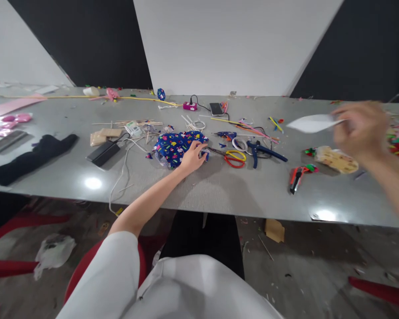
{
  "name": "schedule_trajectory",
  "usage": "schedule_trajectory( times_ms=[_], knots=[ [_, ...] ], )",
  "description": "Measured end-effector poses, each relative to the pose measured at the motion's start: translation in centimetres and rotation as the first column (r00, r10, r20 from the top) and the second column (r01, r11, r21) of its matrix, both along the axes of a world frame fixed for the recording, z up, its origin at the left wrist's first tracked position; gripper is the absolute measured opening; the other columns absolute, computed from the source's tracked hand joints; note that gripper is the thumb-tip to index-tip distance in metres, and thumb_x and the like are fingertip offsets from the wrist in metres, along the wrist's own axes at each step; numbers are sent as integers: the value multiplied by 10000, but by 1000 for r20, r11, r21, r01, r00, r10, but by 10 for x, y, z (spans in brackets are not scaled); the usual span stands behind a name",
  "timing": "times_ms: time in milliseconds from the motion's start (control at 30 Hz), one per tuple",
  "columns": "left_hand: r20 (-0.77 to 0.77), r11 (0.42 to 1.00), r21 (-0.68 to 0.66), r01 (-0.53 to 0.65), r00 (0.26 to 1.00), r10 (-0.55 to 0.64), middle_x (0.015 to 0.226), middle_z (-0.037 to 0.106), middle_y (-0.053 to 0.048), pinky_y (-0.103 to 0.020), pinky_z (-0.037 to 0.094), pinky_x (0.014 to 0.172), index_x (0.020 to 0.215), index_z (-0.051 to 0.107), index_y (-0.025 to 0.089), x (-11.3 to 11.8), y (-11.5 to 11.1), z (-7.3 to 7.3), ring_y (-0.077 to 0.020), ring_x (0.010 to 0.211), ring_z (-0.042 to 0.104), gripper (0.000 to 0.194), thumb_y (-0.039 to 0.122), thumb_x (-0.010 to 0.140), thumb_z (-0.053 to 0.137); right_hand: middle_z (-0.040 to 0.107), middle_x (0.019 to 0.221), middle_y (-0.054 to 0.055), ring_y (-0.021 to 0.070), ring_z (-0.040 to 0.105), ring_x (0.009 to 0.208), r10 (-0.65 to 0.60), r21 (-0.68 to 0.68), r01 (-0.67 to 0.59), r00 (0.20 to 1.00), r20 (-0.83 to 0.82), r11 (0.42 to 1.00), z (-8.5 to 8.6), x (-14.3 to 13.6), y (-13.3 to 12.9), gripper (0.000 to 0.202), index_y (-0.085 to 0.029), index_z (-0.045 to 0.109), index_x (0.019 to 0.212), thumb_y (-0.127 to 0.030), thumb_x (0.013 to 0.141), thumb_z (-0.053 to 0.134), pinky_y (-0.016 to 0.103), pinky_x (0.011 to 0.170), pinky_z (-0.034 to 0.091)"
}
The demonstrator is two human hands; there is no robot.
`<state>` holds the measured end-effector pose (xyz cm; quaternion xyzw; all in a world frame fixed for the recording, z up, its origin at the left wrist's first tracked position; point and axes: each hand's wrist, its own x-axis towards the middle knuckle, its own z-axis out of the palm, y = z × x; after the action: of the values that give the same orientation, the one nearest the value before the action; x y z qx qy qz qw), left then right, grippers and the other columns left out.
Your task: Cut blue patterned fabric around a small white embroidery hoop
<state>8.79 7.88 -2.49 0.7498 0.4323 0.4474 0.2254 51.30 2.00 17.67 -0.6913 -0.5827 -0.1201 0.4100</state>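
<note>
**Left hand on the blue cloth, right hand lifting a white piece**

Your blue patterned cloth lies bunched on the counter, roughly in front of your body, where your left hand can reach it easily. That hand rests at the cloth's right end, probably to steady it; whether the fingers pinch any fabric, you cannot tell from here. Your right hand is closed on one end of a thin white piece. Holding it by the end leaves most of its length free, and holding it up seems to keep it clear of the clutter.

The scissors lie just right of the cloth with their handles away from it, which suits a right-hand pickup. The glue gun and the blue hand tool are close by, likely for quick reach.

Your left forearm slants forward and inward, the wrist low and the fingers bent downward. Your right arm comes in from the far right, its hand raised and blurred, with the white piece pointing left.
</note>
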Motion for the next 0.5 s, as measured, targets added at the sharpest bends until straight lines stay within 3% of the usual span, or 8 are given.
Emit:
schedule_trajectory(
  times_ms=[67,100,167,267,300,333,400,500],
  knots=[
    [-14,997,61,49,999,-48,1388,580,-176,-350,524,996,1306,683,188,0,-21,28,-216,1068,663,327,302,1005,625,656,658,29,83,503,634,221,-178,-225,974,-40,958,-17,-48,-29,276,-132,659,645,-18,895,635,365,671,330],
    [-6,990,88,112,994,-112,1383,587,-180,-388,497,1074,1299,675,175,0,-36,45,-246,1193,631,324,340,1038,575,588,625,-10,80,448,602,381,-276,-389,921,-82,879,-27,-73,-50,228,-140,663,715,-73,927,612,343,635,311],
    [17,949,93,300,953,-302,1389,613,-168,-462,404,1200,1317,648,177,2,-76,78,-283,1365,546,382,440,1072,517,418,556,-56,84,321,543,553,-338,-590,807,-209,733,-45,-117,-94,280,-176,595,707,-190,983,552,316,553,240],
    [57,754,-99,650,760,-648,1436,619,-166,-477,441,1166,1410,555,194,4,-146,110,-296,1362,566,537,592,1081,408,343,564,-60,84,294,527,687,-358,-826,562,-461,435,-63,-166,-144,379,-211,448,635,-336,941,633,278,496,202],
    [69,706,-154,692,720,-691,1379,647,-167,-457,486,1104,1373,561,187,3,-168,115,-304,1278,614,603,667,1010,534,333,564,-62,82,288,522,678,-377,-860,506,-533,345,-67,-178,-153,407,-213,423,630,-362,928,657,267,491,201],
    [84,705,-218,675,733,-675,1279,684,-151,-419,526,1016,1317,571,184,2,-188,116,-289,1153,662,648,689,924,667,332,569,-62,82,283,522,647,-376,-874,481,-592,307,-71,-187,-160,421,-214,412,635,-385,934,653,257,487,202],
    [94,736,-410,539,827,-554,1059,718,-81,-309,528,784,1291,542,194,-1,-220,111,-202,869,678,521,566,958,691,325,570,-63,83,274,521,583,-349,-882,472,-662,317,-80,-199,-168,438,-213,421,648,-432,960,636,243,481,205],
    [100,781,-487,391,913,-395,936,675,-28,-243,440,670,1179,582,196,-7,-249,95,-119,696,581,239,402,1074,522,403,626,-56,88,336,546,493,-218,-869,441,-750,445,-97,-207,-178,436,-210,499,737,-541,945,692,223,490,259]
  ],
)
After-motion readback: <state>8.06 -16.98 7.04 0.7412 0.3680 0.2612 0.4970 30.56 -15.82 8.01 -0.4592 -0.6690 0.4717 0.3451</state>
